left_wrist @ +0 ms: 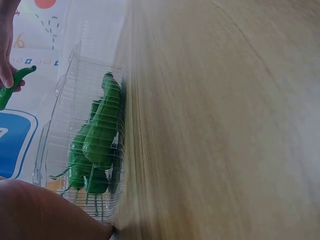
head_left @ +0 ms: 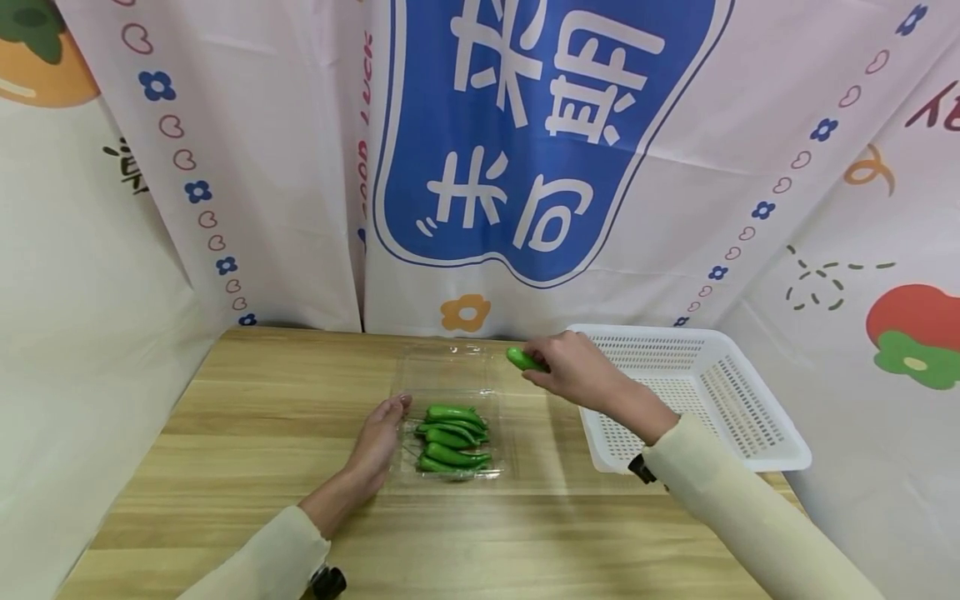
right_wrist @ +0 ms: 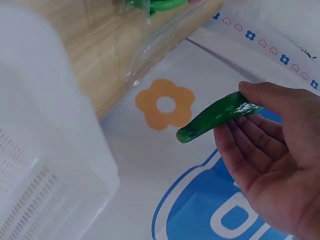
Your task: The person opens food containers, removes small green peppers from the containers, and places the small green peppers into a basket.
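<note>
My right hand (head_left: 573, 367) pinches a green chili pepper (right_wrist: 215, 117) between thumb and fingers, in the air between the clear box and the white basket. In the right wrist view the pepper's blunt tip sticks out past the fingers. A clear plastic box (head_left: 498, 454) with its lid (head_left: 450, 367) folded back lies on the table, holding several green peppers (head_left: 453, 437) side by side. My left hand (head_left: 378, 437) rests along the box's left side, fingertips near the hinge corner. The left wrist view shows the peppers (left_wrist: 102, 130) through the box's ribbed wall.
A white perforated basket (head_left: 780, 433) stands at the right of the wooden table (head_left: 255, 408), partly behind my right forearm. A printed cloth (head_left: 300, 167) hangs right behind the table's far edge, with more printed cloth at both sides.
</note>
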`<state>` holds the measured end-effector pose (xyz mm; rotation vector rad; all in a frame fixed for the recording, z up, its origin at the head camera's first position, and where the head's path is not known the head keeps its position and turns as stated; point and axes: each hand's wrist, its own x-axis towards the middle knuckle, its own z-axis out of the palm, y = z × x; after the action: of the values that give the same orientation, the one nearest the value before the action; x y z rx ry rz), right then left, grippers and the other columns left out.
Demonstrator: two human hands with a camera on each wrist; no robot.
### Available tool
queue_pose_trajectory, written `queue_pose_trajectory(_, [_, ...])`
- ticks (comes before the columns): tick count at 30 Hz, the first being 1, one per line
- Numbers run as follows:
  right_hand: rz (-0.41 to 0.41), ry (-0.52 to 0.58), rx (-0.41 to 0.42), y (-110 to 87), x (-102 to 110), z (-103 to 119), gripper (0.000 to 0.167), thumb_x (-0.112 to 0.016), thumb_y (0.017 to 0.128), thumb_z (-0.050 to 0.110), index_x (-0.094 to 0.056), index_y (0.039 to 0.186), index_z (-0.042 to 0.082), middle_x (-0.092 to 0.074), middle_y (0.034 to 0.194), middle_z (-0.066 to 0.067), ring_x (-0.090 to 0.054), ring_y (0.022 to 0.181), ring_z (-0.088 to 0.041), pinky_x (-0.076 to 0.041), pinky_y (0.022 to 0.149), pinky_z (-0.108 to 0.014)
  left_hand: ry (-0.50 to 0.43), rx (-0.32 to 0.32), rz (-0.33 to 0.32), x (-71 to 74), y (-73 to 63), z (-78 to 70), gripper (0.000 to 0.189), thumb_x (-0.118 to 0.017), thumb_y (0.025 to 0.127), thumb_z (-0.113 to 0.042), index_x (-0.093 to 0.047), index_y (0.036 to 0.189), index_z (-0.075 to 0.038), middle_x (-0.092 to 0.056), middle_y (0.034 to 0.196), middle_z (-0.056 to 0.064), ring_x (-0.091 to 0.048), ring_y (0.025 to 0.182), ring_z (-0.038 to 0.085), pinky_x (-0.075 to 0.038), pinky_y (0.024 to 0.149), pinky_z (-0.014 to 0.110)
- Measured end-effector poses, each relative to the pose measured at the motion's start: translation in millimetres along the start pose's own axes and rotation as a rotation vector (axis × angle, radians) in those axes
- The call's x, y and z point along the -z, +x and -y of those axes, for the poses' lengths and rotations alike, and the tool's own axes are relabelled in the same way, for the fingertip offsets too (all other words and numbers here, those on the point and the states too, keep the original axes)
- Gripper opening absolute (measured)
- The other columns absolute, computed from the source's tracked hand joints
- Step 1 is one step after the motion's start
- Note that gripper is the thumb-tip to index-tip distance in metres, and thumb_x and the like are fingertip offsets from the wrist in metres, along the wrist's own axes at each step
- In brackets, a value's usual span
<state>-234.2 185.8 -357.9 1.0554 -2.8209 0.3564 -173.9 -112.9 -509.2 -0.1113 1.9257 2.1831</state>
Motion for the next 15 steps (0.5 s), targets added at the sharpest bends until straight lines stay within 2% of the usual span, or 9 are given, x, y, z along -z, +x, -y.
queue_pose_trajectory(6, [-0.018, -0.016, -0.087, -4.0, 10.7, -15.1, 0.019, -0.086, 0.09, 0.013, -0.076, 0.102, 0.002, -0.075, 0.085, -0.004, -0.065, 0.067, -0.011, -0.059, 0.064, -0.032, 0.007, 0.009, -0.008, -1.0, -0.4, -1.2, 0.054, -0.021, 0.118, -0.023, -0.022, 0.163, 0.008, -0.023, 0.169, 0.029, -0.012, 0.16, 0.045, -0.006, 0.131, 0.062])
queue_pose_trajectory(15, [-0.023, -0.034, -0.233, -7.7, 24.0, -37.6, 0.024, -0.084, 0.091, 0.012, -0.076, 0.107, -0.004, -0.08, 0.093, -0.015, -0.077, 0.079, -0.023, -0.066, 0.07, -0.037, 0.004, 0.011, -0.008, -2.1, 0.0, -3.2, 0.054, -0.02, 0.118, -0.021, -0.02, 0.163, 0.009, -0.021, 0.17, 0.029, -0.01, 0.161, 0.045, -0.005, 0.132, 0.06])
